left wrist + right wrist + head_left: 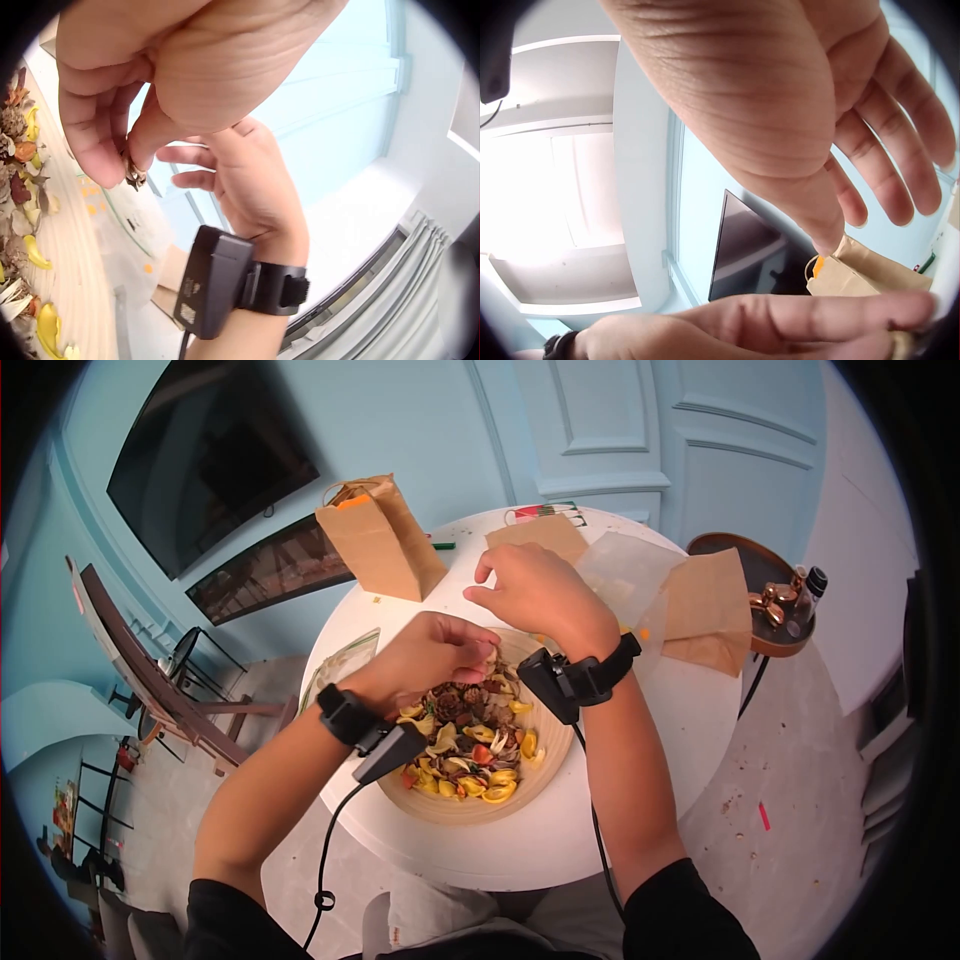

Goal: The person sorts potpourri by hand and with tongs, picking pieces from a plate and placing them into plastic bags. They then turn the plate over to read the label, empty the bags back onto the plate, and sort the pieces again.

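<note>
A round wooden tray [553, 758] on the white table holds a heap of potpourri [462, 732]: yellow petals, small brown cones and orange and red bits. Over the tray's far side, my left hand [430, 658] pinches a small brown dried piece [135, 175] between thumb and fingertips, clear of the heap. My right hand [540, 592] hovers just beyond, its fingers relaxed and slightly bent, holding nothing. In the right wrist view its spread fingers [889, 161] show above the left hand.
A brown paper bag [382, 540] stands at the back left of the table. Flat brown paper [706, 610] and a translucent plastic bag [630, 572] lie at the right. A clear packet [345, 660] sits left of the tray. Beyond, a side table [725, 545] carries copper-coloured items.
</note>
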`<state>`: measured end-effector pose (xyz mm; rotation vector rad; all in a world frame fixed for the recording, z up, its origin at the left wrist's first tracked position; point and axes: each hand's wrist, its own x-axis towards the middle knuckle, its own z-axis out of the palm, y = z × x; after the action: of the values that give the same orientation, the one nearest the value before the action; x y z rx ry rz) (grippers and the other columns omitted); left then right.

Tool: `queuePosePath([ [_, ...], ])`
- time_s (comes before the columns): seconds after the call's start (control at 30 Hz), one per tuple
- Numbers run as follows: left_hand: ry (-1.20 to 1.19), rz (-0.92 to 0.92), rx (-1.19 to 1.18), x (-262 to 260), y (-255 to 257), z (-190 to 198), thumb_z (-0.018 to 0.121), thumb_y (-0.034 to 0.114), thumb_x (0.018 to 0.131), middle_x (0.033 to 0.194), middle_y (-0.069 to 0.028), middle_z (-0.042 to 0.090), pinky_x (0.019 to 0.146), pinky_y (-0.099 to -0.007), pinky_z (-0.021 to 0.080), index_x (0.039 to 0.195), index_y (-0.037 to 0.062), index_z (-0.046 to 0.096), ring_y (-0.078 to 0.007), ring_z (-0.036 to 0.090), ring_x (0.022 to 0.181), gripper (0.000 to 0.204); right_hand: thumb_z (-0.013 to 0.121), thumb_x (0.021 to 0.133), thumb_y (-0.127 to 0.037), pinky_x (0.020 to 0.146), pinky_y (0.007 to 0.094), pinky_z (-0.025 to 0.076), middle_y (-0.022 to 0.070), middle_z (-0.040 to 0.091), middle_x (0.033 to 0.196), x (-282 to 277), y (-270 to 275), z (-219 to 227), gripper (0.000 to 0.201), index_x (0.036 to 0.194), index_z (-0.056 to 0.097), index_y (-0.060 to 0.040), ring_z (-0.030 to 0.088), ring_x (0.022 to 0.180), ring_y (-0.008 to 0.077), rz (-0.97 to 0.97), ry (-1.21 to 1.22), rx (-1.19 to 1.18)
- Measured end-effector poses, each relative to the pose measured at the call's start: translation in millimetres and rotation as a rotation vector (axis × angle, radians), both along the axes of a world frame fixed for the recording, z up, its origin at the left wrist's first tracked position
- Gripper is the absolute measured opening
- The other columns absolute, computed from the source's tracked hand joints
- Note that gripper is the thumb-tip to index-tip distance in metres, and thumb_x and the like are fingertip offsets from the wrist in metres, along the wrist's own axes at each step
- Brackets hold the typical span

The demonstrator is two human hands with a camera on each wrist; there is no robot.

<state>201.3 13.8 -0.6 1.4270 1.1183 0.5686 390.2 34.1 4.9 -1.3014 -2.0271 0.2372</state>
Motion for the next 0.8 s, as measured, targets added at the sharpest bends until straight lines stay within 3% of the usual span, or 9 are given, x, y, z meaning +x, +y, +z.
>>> queuePosePath([
  [0.2,-0.001,-0.017,0.108,-40,-19,53,0.068,0.012,0.098,0.095,-0.0023,0.069,0.078,-0.0223,0.058,0.115,0.0012,0.07,-0.0081,0.066,0.08,0.02,0.072,0.089,-0.033,0.079,0.0421,0.052,0.0159,0.07,0.091,-1,-2,0,0.031,0.098,0.071,-0.0039,0.067,0.088,0.0325,0.0,0.006,0.012],
  [0.37,0.436,0.006,0.423,-75,-28,95,0.07,0.009,0.094,0.089,-0.0042,0.073,0.067,-0.0222,0.052,0.11,-0.0039,0.073,-0.0065,0.063,0.072,0.021,0.072,0.09,-0.032,0.079,0.0425,0.052,0.0165,0.07,0.089,-3,-2,0,0.03,0.1,0.071,-0.0035,0.067,0.087,0.0323,-0.011,-0.012,0.004],
  [0.47,0.738,-0.023,0.446,-87,-35,110,0.07,0.008,0.092,0.088,-0.0038,0.074,0.065,-0.022,0.052,0.107,-0.0032,0.075,-0.0063,0.063,0.072,0.02,0.071,0.09,-0.032,0.079,0.0427,0.052,0.0169,0.07,0.088,-3,-3,2,0.03,0.1,0.072,-0.0032,0.068,0.087,0.0325,-0.014,-0.014,-0.011],
  [0.63,0.959,-0.124,0.588,-106,-34,95,0.071,0.004,0.086,0.087,-0.0108,0.076,0.072,-0.0279,0.055,0.106,-0.0025,0.077,-0.015,0.07,0.073,0.022,0.071,0.09,-0.031,0.08,0.0425,0.053,0.018,0.071,0.088,-4,-6,6,0.03,0.101,0.072,-0.0027,0.069,0.088,0.033,-0.018,-0.024,-0.054],
  [0.8,1.007,-0.132,0.599,-100,-40,86,0.071,0.0,0.083,0.086,-0.0148,0.077,0.073,-0.0291,0.056,0.104,-0.0026,0.077,-0.0187,0.073,0.076,0.022,0.071,0.09,-0.031,0.081,0.0425,0.053,0.0191,0.071,0.089,-5,-6,6,0.031,0.102,0.072,-0.0024,0.069,0.09,0.0333,-0.013,-0.042,-0.066],
])
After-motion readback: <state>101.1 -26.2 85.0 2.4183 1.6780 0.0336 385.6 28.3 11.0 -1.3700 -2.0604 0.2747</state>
